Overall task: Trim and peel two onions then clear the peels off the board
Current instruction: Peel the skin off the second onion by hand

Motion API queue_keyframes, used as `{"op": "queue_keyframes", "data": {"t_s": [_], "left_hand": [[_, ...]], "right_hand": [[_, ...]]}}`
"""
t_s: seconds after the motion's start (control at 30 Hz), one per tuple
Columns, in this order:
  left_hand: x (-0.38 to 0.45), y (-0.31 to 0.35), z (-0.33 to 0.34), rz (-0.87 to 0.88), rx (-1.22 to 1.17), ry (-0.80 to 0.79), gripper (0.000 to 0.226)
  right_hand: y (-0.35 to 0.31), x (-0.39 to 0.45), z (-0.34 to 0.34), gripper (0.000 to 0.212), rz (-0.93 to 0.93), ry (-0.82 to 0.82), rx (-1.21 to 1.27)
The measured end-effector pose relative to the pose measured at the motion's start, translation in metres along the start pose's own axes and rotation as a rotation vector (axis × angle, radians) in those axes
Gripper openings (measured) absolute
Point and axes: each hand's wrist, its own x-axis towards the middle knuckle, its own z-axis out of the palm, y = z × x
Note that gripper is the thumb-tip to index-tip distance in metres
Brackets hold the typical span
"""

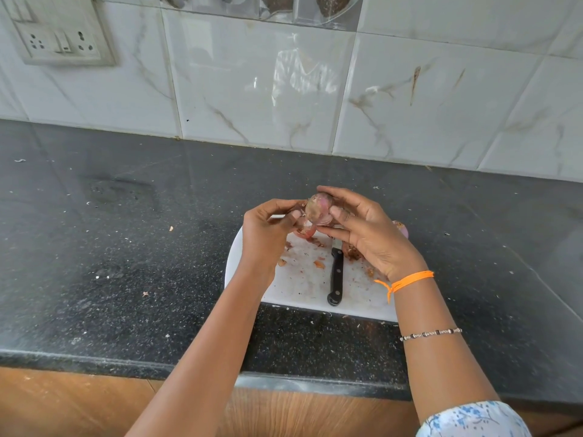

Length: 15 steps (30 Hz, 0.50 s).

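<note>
Fingers (339, 212) around round, papery onion (318, 208)

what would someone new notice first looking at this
Two hands meet above the far edge of the white cutting board: the right hand cradles a half-peeled onion while the left hand pinches its loose skin. Below them a black-handled knife lies on the board among peel scraps.
</note>
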Motion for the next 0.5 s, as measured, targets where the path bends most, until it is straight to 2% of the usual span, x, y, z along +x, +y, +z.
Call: {"op": "queue_keyframes", "data": {"t_s": [0.07, 0.2, 0.3, 0.4, 0.5], "left_hand": [[0.0, -0.001, 0.001, 0.009, 0.084, -0.011, 0.031], [0.001, -0.005, 0.001, 0.024, 0.326, -0.018, 0.03], [0.001, -0.008, 0.002, 0.116, 0.528, -0.062, 0.039], [-0.001, -0.001, 0.004, 0.103, 0.361, -0.037, 0.029], [-0.005, 0.005, 0.007, -0.005, 0.111, -0.069, 0.021]], "right_hand": [[0.0, 0.001, -0.001, 0.028, 0.026, 0.024, 0.047], [0.0, 0.003, -0.002, 0.026, 0.05, 0.027, 0.104], [0.0, 0.003, -0.002, 0.027, 0.055, 0.027, 0.129], [0.002, 0.004, -0.001, 0.024, 0.085, 0.04, 0.096], [0.005, 0.004, 0.002, 0.019, 0.12, 0.024, 0.073]]}}
